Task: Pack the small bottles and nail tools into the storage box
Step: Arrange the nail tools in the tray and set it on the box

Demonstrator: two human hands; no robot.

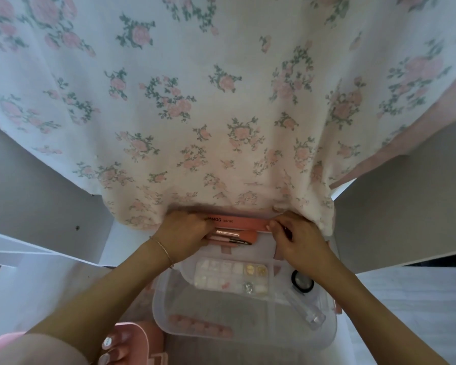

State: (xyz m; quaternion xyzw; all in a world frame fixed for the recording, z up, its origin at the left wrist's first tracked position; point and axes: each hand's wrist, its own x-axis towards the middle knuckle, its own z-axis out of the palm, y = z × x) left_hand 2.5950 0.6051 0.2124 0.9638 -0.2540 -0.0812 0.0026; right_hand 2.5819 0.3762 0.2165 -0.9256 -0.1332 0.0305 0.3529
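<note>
A pink nail file lies across the far end of the clear storage box. My left hand grips its left end and my right hand pinches its right end. Just below the file lie a pink brush and thin nail tools. Nearer to me in the box sit a clear compartment case of nail tips and charms, a small round black-rimmed jar, a clear small bottle lying on its side and a row of pink pieces.
A floral white-and-pink cloth hangs over the far side, its hem touching the box's far edge. A pink tray with nail samples sits at the lower left beside the box. White surfaces flank both sides.
</note>
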